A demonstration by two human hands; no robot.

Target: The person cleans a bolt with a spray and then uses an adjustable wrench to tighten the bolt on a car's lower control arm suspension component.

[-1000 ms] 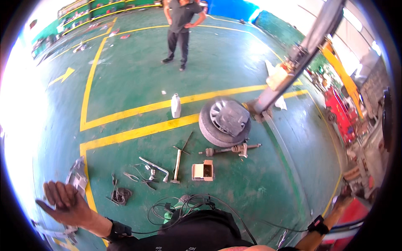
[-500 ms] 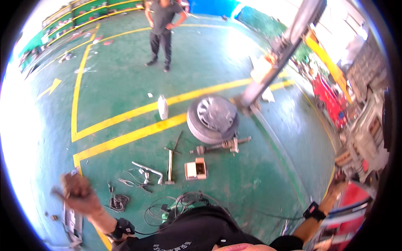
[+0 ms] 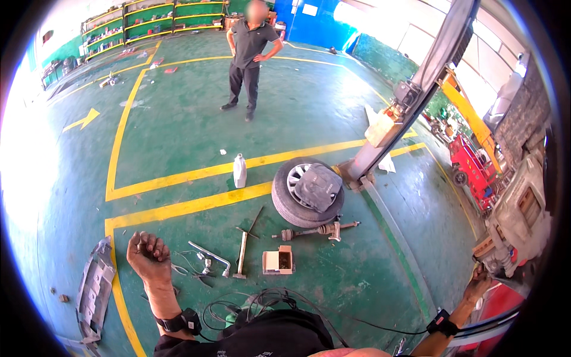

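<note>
My left hand (image 3: pixel 148 256) is raised at the lower left, palm up, its dirty fingers curled inward. I see nothing held in it. Below and beside it on the floor lie pliers (image 3: pixel 179 269), an L-shaped wrench (image 3: pixel 211 257) and a long-handled hammer (image 3: pixel 241 256). At the far right my right hand (image 3: pixel 474 287) reaches up to the worn metal parts under a vehicle (image 3: pixel 505 253). Its fingertips meet those parts, and their grip is too small to make out. A dark band with a small box is on each wrist.
An opened cardboard box (image 3: pixel 272 262) and a drive shaft (image 3: pixel 312 231) lie ahead, before a wheel (image 3: pixel 297 214) with a black cover (image 3: pixel 319 187) on it. A lift post (image 3: pixel 410 101) rises behind. Cables (image 3: pixel 262 299) loop near my body. A person (image 3: pixel 247 59) stands farther off, hands on hips.
My left hand has moved right and turned palm up, fingers curled. The view has tilted up, showing more of the far wall. My right hand stays by the vehicle parts.
</note>
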